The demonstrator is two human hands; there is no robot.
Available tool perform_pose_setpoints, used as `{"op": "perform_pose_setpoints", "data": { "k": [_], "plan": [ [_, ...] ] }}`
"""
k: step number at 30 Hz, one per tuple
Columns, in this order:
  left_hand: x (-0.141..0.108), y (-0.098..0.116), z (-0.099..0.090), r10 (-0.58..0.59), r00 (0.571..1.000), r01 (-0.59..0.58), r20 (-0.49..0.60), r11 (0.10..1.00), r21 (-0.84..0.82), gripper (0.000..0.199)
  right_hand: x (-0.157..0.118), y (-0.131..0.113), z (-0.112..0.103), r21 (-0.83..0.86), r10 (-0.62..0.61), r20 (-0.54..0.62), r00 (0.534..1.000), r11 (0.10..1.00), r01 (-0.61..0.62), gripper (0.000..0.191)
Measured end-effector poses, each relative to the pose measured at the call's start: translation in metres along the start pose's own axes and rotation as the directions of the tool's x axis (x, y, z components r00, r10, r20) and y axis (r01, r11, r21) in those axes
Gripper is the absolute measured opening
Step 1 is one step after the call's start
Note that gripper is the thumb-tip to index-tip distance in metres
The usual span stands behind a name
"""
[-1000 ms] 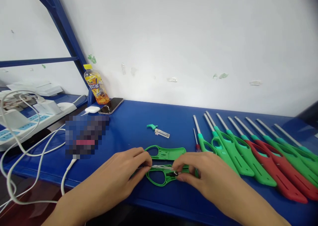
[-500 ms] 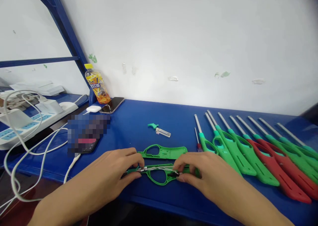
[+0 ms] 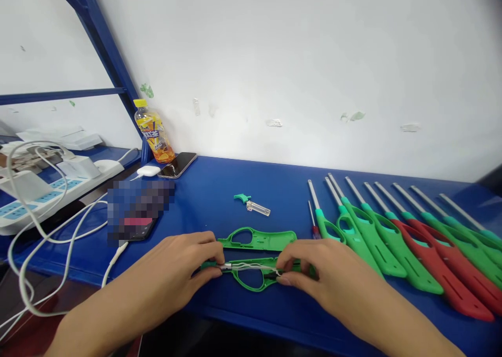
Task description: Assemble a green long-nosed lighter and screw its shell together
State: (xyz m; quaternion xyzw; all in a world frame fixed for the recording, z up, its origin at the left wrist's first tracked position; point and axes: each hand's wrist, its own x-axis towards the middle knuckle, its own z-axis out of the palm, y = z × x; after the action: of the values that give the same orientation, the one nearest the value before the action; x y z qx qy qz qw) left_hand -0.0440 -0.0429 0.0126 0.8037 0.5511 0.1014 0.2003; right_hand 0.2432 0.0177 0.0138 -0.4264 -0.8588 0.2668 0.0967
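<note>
An opened green lighter casing half (image 3: 251, 286) lies near the table's front edge, with pale wires (image 3: 251, 266) running along its inside. My left hand (image 3: 198, 260) pinches the casing's left end, where the metal nozzle part sits; its fingers hide much of that end. Over the right part of the casing, my right hand (image 3: 308, 263) is closed on the wires beside a small black part (image 3: 270, 276). Just behind lies the other green casing half (image 3: 272, 240), inside facing up. Farther back are a teal trigger (image 3: 242, 197) and a clear fuel tank (image 3: 258, 208).
Several assembled green lighters (image 3: 372, 242) and red lighters (image 3: 427, 263) lie in a row at right, beside a screwdriver (image 3: 314, 223). At left are a phone (image 3: 178, 165), a drink bottle (image 3: 155, 135), a power strip (image 3: 58, 189) and loose white cables (image 3: 65, 273).
My left fingers have shifted slightly at the nozzle end, and the wires lie a little differently. My right hand has barely moved.
</note>
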Motion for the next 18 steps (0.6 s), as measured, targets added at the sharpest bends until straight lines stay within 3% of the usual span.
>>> {"op": "perform_pose_setpoints", "data": {
  "k": [4,10,14,18],
  "plan": [
    [-0.001,-0.001,0.001,-0.005,1.000,0.005,0.002,1.000,0.014,0.013,0.001,0.001,0.002,-0.002,-0.009,0.001,1.000,1.000,0.009,0.011],
    [-0.005,-0.008,0.008,-0.018,0.992,0.032,-0.127,0.993,0.113,0.033,0.001,-0.001,0.002,-0.004,-0.018,0.001,1.000,1.000,0.018,0.012],
    [-0.007,-0.010,0.009,-0.041,0.996,0.050,-0.075,0.990,0.130,0.024,0.002,-0.001,0.003,-0.009,-0.020,0.005,1.000,1.000,0.020,0.013],
    [-0.010,-0.010,0.007,-0.070,0.993,0.082,-0.093,0.987,0.138,0.029,0.003,0.002,0.003,-0.015,-0.043,-0.012,0.999,0.999,0.043,0.013]
  ]
}}
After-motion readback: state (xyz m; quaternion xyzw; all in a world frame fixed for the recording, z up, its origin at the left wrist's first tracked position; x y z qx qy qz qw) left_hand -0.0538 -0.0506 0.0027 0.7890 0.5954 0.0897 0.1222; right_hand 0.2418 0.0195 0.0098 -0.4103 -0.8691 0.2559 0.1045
